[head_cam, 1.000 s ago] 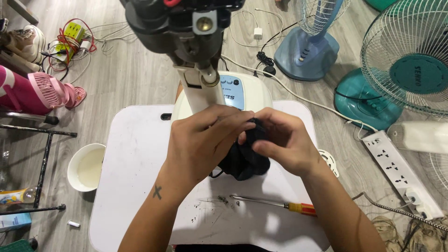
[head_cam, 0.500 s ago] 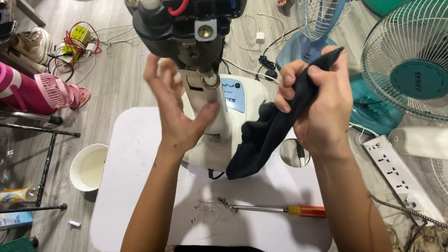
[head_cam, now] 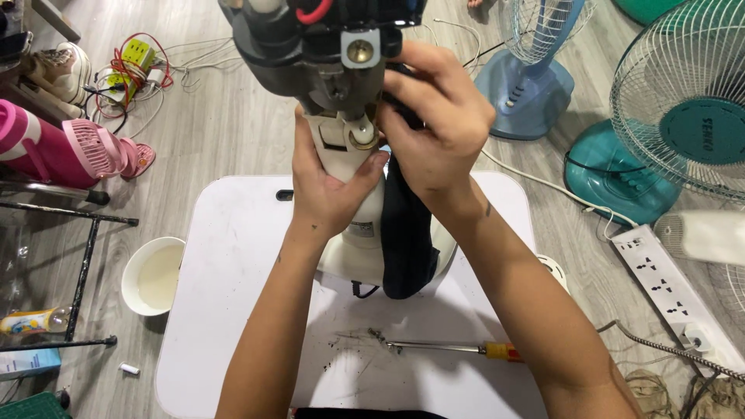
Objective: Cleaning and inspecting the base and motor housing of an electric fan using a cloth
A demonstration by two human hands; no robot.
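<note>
- The person stands a stripped fan [head_cam: 341, 132] upright on a small white table [head_cam: 233, 256], near its far edge; the fan's base sits about the middle of that edge.
- The fan's dark motor head [head_cam: 310, 39] is at the top of the view, casing off, with a red wire and a metal shaft end showing.
- The left hand [head_cam: 330, 190] is wrapped around the cream neck just below the motor head, fingers closed on it, thumb pressed to the pivot joint.
- The right hand [head_cam: 438, 124] is up beside the motor head, fingers curled shut on the top of a black cloth [head_cam: 407, 233].
- The cloth hangs straight down from that hand, in front of the fan's stand, its lower end touching the base.
- A screwdriver [head_cam: 458, 349] with a red and yellow handle lies on the table near the near edge, blade pointing left, among dark grit.
- A white bowl [head_cam: 151, 275] sits on the floor just beside the table's left edge.
- A white power strip [head_cam: 675, 291] lies on the floor right of the table.
- A blue fan [head_cam: 535, 70] and a teal fan [head_cam: 683, 116] stand on the floor beyond the far right corner.
- A pink fan [head_cam: 62, 151] lies on the floor far left, near a tangle of wires.
</note>
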